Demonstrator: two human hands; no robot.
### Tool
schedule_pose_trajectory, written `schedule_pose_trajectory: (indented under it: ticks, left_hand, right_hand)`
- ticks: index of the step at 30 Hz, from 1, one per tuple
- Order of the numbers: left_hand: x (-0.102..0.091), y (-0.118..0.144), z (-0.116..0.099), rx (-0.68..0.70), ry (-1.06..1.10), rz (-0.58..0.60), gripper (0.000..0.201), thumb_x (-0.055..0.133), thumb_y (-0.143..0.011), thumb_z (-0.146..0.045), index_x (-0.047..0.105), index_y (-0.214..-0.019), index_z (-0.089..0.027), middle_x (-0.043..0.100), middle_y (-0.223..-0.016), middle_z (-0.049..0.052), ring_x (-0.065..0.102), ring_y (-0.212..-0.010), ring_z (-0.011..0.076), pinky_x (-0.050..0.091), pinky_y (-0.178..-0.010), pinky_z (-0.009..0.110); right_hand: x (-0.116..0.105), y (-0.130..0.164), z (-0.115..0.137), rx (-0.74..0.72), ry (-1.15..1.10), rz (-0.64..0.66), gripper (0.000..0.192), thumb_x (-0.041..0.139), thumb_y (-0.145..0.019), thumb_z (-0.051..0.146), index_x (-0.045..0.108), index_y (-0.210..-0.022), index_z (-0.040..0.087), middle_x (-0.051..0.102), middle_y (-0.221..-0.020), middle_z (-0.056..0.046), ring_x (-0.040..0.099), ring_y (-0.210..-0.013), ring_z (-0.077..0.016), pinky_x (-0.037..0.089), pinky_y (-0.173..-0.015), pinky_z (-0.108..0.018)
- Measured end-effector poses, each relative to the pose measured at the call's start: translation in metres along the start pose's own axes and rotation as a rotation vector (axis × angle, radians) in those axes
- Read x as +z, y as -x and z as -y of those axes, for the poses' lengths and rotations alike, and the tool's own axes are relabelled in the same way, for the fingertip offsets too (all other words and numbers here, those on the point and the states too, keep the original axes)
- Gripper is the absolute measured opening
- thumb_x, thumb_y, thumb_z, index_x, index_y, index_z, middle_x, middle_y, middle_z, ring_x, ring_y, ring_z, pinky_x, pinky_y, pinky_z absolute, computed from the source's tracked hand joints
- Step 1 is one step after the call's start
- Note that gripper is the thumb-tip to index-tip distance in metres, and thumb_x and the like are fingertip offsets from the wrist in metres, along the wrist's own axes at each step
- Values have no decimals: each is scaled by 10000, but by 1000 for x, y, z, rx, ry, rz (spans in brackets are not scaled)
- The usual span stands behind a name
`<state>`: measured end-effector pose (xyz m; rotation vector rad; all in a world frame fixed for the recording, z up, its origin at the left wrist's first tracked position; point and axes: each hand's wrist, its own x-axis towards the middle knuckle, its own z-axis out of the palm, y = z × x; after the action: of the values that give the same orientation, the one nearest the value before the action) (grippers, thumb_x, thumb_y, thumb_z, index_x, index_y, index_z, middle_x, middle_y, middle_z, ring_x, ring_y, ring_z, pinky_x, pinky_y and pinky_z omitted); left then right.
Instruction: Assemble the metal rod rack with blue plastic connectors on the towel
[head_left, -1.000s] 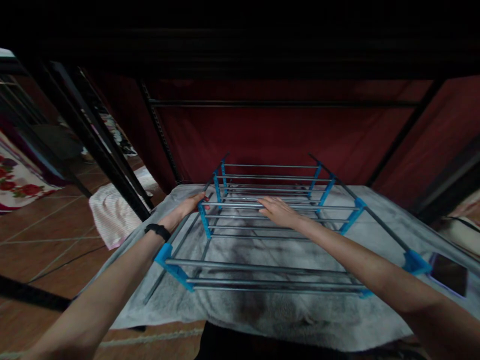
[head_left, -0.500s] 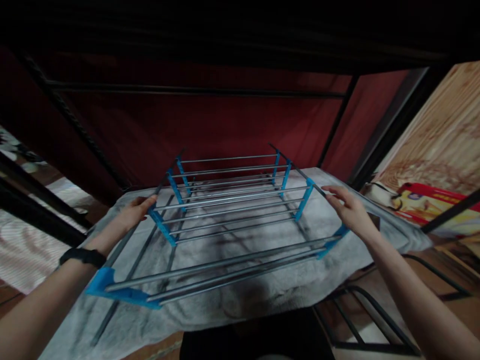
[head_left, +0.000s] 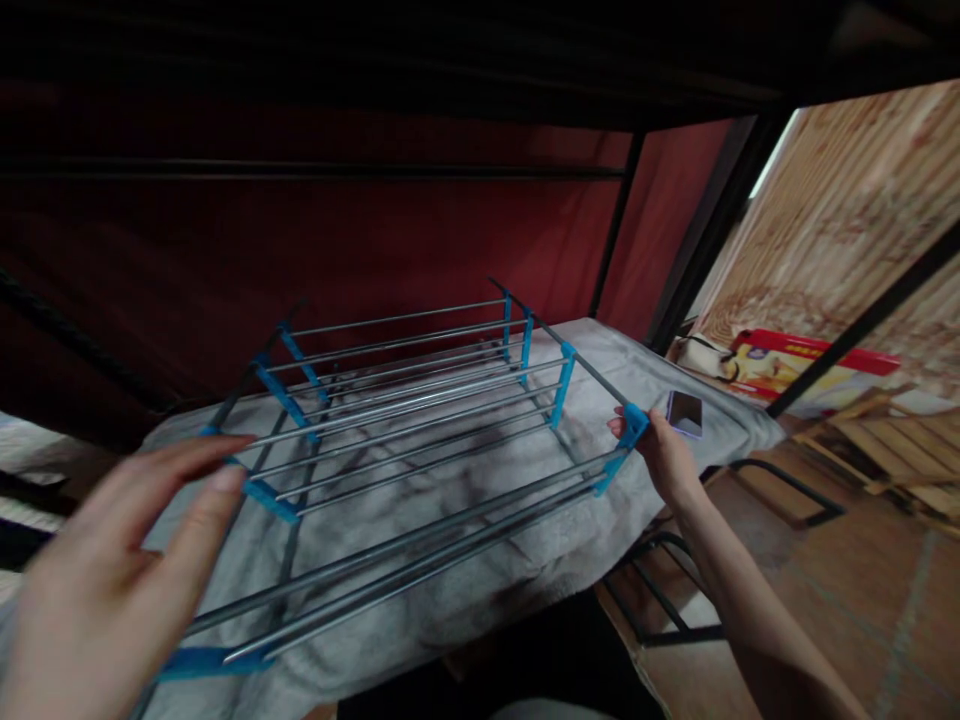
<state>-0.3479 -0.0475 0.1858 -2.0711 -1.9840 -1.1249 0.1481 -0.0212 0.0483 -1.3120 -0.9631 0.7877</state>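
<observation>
A rack of grey metal rods with blue plastic brackets (head_left: 420,420) lies flat on a grey-white towel (head_left: 480,590) spread over a low surface. My right hand (head_left: 660,455) is closed on the near right blue corner bracket (head_left: 628,432) of the rack. My left hand (head_left: 120,580) is raised close to the camera at the lower left, fingers spread and holding nothing, just above the rack's left side. A dark phone (head_left: 684,412) lies on the towel just right of my right hand.
Dark red fabric (head_left: 375,240) hangs behind the rack inside a black metal frame (head_left: 705,240). A red and yellow box (head_left: 810,372) and wooden slats (head_left: 892,450) lie on the tiled floor at right. A black wire frame (head_left: 660,590) stands below the towel's right edge.
The view has swung right. My right hand moved from the rack's middle rods to its right side and closed on the corner bracket. My left hand let go of the left rail and lifted.
</observation>
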Motion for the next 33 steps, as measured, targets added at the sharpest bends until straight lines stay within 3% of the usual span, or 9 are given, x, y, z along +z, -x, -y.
schedule_pose_trajectory:
  ticks: [2, 5, 8, 12, 15, 19, 25, 33]
  left_hand:
    - [32, 38, -41, 257, 205, 35, 423, 499, -894, -499, 517, -1266, -700, 662, -1234, -142, 640, -1182, 283, 532, -1031, 493]
    - [91, 72, -89, 464, 229, 222, 487, 525, -943, -368, 510, -1412, -501, 675, -1279, 5, 650, -1167, 277, 557, -997, 464]
    - [139, 81, -121, 617, 94, 379, 428, 508, -975, -308, 553, -1401, -307, 659, -1304, 96, 638, -1176, 276, 523, -1029, 468]
    - [174, 74, -142, 672, -61, 558, 448, 469, -969, -149, 538, -1401, -247, 702, -1166, 110, 691, -1028, 248, 563, -887, 405]
    - [180, 65, -147, 633, -91, 601, 416, 453, -972, -132, 572, -1354, -245, 716, -1118, 98, 705, -982, 243, 559, -802, 364]
    - [168, 54, -155, 588, -85, 579, 354, 445, -1005, -211, 587, -1323, -278, 727, -1084, 75, 713, -958, 228, 536, -751, 321]
    - [160, 46, -163, 575, -92, 585, 338, 408, -1024, -257, 594, -1304, -291, 726, -1070, 75, 719, -908, 222, 520, -693, 308]
    - [164, 45, -162, 593, -136, 630, 382, 382, -1027, -220, 555, -1364, -266, 708, -1110, 87, 714, -960, 212, 518, -738, 307]
  right_hand:
    - [5, 0, 1, -1, -28, -18, 644, 368, -915, 724, 673, -1099, 187, 758, -914, -104, 714, -929, -273, 555, -859, -404]
    - [9, -3, 1, -32, 6, -41, 635, 356, -910, 729, 680, -1009, 192, 750, -931, -104, 691, -926, -268, 539, -819, -391]
    - [8, -6, -1, -64, 76, -48, 614, 344, -908, 734, 666, -857, 214, 740, -966, -92, 672, -933, -256, 525, -812, -380]
    - [6, -8, -4, -119, 222, -19, 684, 236, -931, 744, 674, -879, 221, 727, -939, -81, 657, -891, -245, 517, -774, -373]
    - [8, -8, -5, -150, 267, 12, 728, 175, -938, 747, 675, -994, 220, 712, -879, -68, 657, -846, -237, 518, -757, -371]
    - [14, -7, -6, -130, 161, -7, 712, 190, -940, 729, 646, -1102, 206, 711, -906, -70, 671, -887, -242, 527, -809, -380]
    - [18, -8, -11, -104, 125, -63, 662, 206, -942, 696, 634, -1082, 209, 718, -1037, -89, 647, -1044, -268, 515, -899, -406]
    - [21, -6, -8, -77, -101, -85, 490, 358, -920, 641, 603, -978, 221, 719, -969, -63, 660, -943, -233, 513, -834, -359]
